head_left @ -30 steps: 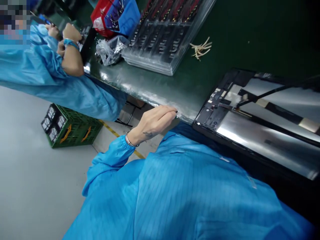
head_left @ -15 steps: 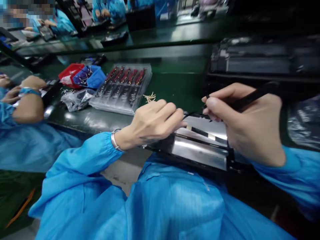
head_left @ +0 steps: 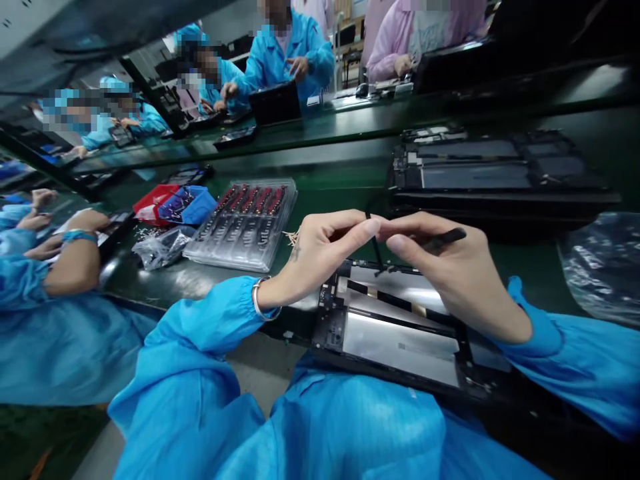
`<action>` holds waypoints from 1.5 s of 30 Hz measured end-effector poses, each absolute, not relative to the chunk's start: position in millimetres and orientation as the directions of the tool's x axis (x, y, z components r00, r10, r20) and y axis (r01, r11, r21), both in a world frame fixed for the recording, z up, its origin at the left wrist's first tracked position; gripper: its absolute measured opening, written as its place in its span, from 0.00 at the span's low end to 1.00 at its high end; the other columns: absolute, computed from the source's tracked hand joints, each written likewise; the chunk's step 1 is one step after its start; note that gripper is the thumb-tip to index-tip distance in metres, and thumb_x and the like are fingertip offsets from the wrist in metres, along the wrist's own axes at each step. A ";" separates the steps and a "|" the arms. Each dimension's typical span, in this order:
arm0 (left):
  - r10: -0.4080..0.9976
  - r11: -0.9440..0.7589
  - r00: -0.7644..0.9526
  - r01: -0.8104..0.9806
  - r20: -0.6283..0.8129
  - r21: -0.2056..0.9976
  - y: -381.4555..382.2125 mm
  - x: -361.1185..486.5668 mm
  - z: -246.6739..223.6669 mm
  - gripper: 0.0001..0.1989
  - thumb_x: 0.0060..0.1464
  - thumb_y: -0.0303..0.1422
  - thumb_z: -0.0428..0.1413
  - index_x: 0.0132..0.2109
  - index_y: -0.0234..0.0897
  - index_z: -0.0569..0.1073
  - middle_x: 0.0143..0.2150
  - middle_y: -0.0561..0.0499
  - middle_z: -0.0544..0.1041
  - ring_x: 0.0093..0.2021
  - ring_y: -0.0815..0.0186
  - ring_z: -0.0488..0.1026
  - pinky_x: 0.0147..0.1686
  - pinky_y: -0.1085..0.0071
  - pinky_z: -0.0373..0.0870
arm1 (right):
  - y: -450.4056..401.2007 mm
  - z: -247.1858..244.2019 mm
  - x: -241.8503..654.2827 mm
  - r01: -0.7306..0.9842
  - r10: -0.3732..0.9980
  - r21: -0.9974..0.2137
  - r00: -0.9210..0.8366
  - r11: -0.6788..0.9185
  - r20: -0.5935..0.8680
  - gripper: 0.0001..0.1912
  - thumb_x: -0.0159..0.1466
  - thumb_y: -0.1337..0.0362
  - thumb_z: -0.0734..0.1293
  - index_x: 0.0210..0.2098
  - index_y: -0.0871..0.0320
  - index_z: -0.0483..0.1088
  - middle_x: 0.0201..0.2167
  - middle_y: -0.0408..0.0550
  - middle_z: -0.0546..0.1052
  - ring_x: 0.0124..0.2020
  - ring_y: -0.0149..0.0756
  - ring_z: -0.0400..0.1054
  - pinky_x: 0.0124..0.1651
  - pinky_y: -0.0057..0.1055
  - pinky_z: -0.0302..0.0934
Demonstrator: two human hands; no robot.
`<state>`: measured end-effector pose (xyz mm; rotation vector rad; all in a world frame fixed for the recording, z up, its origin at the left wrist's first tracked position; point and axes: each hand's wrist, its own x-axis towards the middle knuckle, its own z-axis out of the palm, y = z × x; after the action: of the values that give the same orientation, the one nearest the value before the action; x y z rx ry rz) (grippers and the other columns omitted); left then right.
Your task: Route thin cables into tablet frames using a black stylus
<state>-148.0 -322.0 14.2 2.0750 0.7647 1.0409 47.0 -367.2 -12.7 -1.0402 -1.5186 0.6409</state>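
Note:
My left hand (head_left: 325, 250) is closed in a pinch on a thin black cable (head_left: 377, 255), which hangs down from the fingertips to an opened tablet-like device (head_left: 400, 347). Fingertips of my right hand (head_left: 447, 270) meet the left ones at the cable. A slim black tool (head_left: 453, 235) is tucked in my right hand, its end sticking out past the fingers; its tip is hidden. The device lies at the table's front edge with silver panels and a dark diagonal strip showing inside.
Left of my hands lies a clear plastic tray (head_left: 240, 247) of small red and black parts. Beyond it are a blue bin (head_left: 193, 205), a red bin (head_left: 150, 203) and a plastic bag (head_left: 163, 248). Stacked devices (head_left: 500, 173) stand behind my right hand. A co-worker's arm (head_left: 75, 267) is at left.
My hands have come together: the right moved left, the left turned and moved slightly right. The cable is now raised above the device. The view has tilted up.

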 end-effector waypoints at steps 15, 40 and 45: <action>0.662 -0.671 0.675 0.339 0.326 0.659 -320.6 -181.3 -15.7 0.23 0.73 0.47 0.50 0.63 0.41 0.77 0.26 0.55 0.75 0.25 0.69 0.67 0.28 0.73 0.62 | -389.4 -14.2 84.5 0.580 0.847 -0.653 -0.128 0.486 0.516 0.09 0.70 0.58 0.71 0.32 0.50 0.76 0.30 0.43 0.77 0.35 0.39 0.67 0.37 0.38 0.59; 0.169 -0.922 0.957 0.068 0.236 0.381 -287.9 -144.0 -56.5 0.15 0.75 0.38 0.46 0.57 0.32 0.69 0.67 0.35 0.70 0.63 0.53 0.71 0.58 0.57 0.74 | -383.1 -30.0 143.0 0.875 0.977 -0.484 -0.087 -0.018 -0.194 0.21 0.61 0.43 0.64 0.33 0.52 0.79 0.34 0.51 0.77 0.26 0.42 0.70 0.32 0.41 0.61; 0.138 -0.949 0.961 0.059 0.240 0.308 -287.5 -140.2 -53.2 0.16 0.76 0.37 0.44 0.56 0.30 0.69 0.66 0.34 0.70 0.62 0.52 0.73 0.57 0.57 0.76 | -381.8 -26.9 141.4 0.881 0.972 -0.471 -0.074 -0.041 -0.222 0.22 0.59 0.43 0.63 0.32 0.52 0.78 0.34 0.51 0.77 0.28 0.44 0.71 0.34 0.43 0.62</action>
<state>-140.2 -287.5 -53.2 2.8102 0.1441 0.3746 141.4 -381.8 -26.9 -2.0067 -2.0427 0.7596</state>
